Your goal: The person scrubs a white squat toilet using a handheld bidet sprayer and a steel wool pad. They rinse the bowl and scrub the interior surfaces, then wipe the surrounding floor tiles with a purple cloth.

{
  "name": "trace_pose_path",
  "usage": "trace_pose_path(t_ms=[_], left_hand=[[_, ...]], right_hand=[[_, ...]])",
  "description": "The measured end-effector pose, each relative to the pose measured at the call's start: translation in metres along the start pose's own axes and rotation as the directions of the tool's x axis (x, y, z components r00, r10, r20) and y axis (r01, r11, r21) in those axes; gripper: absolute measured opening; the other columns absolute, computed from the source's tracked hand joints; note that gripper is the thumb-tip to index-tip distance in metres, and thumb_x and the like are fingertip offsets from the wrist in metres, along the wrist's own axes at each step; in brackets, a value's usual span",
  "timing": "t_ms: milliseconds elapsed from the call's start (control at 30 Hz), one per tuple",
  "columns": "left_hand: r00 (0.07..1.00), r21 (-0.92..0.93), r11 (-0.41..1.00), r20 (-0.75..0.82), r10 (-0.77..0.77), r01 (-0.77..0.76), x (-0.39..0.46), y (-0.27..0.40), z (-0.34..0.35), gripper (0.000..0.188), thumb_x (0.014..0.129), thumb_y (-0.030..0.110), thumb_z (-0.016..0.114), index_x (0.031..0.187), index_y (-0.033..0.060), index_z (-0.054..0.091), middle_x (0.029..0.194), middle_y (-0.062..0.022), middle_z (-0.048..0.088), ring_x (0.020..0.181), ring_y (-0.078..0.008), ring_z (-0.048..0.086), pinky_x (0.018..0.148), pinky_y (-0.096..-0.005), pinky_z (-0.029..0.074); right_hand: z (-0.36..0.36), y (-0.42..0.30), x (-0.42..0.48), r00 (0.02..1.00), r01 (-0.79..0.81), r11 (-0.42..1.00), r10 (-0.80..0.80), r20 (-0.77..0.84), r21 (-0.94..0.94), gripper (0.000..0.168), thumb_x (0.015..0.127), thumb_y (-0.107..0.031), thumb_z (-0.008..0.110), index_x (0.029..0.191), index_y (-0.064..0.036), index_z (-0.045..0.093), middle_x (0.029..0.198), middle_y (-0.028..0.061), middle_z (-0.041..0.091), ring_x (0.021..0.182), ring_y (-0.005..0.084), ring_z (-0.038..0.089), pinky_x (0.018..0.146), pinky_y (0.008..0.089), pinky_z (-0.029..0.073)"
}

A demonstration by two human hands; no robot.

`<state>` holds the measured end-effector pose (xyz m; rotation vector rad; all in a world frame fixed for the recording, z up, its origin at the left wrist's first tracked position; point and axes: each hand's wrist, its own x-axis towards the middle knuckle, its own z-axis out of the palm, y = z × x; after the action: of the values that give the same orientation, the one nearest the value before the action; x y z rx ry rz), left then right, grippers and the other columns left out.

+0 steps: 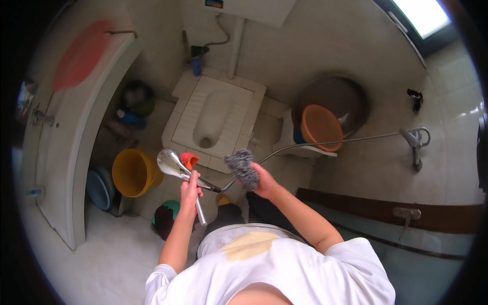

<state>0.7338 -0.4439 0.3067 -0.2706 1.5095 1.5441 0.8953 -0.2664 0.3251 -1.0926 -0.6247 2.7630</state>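
My left hand [190, 195] is closed around a chrome shower head [169, 162] and a brush-like tool, whose silver handle [201, 213] sticks out below my fingers. The tool's red-orange head [189, 161] shows just beyond my fingertips, beside the shower head. From the shower head's handle, a metal hose [280, 150] runs behind my right hand to the wall tap [413, 143]. My right hand [265, 183] grips a grey shaggy cloth or mitt [243, 167] from its right side. Both hands are in front of my body, the cloth apart from the shower head.
A squat toilet [213, 114] lies in the floor ahead. On the left stand a yellow bucket [131, 173], a blue basin [99, 190] and a green container [171, 209] with dark cloth. An orange basin [322, 126] leans before a dark tub [343, 91]. A white door [68, 152] stands left.
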Motion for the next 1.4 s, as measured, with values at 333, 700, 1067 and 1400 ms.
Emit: trace_pose_path(t_ms=[333,700,1067,1400], left_hand=[[0.971,-0.094,0.993,0.234,-0.043,0.067,0.000,0.019,0.016,0.034,0.086,0.045,0.055,0.093,0.0121,0.054,0.062,0.0053,0.047,0.048,-0.0045,0.043,0.043,-0.0201,0.035],[0.891,0.037,0.998,0.452,-0.053,0.041,-0.018,0.025,0.112,0.043,0.091,0.050,0.041,0.095,0.0092,0.052,0.064,0.0041,0.044,0.051,-0.0054,0.039,0.045,-0.0213,0.033],[0.919,0.226,0.970,0.357,-0.164,0.086,-0.040,-0.025,0.184,0.060,0.086,0.058,0.040,0.113,0.0055,0.053,0.090,-0.0067,0.052,0.047,-0.0047,0.039,0.042,-0.0199,0.034],[0.903,0.165,0.982,0.404,-0.148,0.087,-0.061,-0.026,0.216,0.049,0.079,0.053,0.059,0.093,0.0058,0.056,0.066,0.0031,0.049,0.042,-0.0040,0.038,0.037,-0.0183,0.029]], right_hand=[[0.051,0.018,0.011,0.953,0.184,0.827,-0.017,0.303,-0.532,0.037,0.086,-0.014,0.044,0.120,0.000,0.048,0.115,0.0037,0.052,0.104,0.0110,0.049,0.091,0.0241,0.037],[0.007,-0.038,-0.038,0.981,0.193,0.847,-0.159,0.111,-0.496,0.039,0.084,-0.014,0.047,0.120,0.000,0.048,0.109,0.0057,0.056,0.097,0.0132,0.054,0.086,0.0254,0.042],[-0.055,-0.097,-0.086,0.825,0.375,0.545,-0.566,0.002,-0.750,0.024,0.079,-0.004,0.054,0.102,-0.001,0.059,0.092,0.0005,0.055,0.081,0.0083,0.051,0.074,0.0215,0.041],[-0.076,-0.087,-0.083,0.718,0.342,-0.074,-0.622,0.312,-0.937,0.027,0.069,-0.009,0.063,0.096,-0.007,0.062,0.079,0.0089,0.048,0.077,0.0235,0.050,0.068,0.0323,0.041]])
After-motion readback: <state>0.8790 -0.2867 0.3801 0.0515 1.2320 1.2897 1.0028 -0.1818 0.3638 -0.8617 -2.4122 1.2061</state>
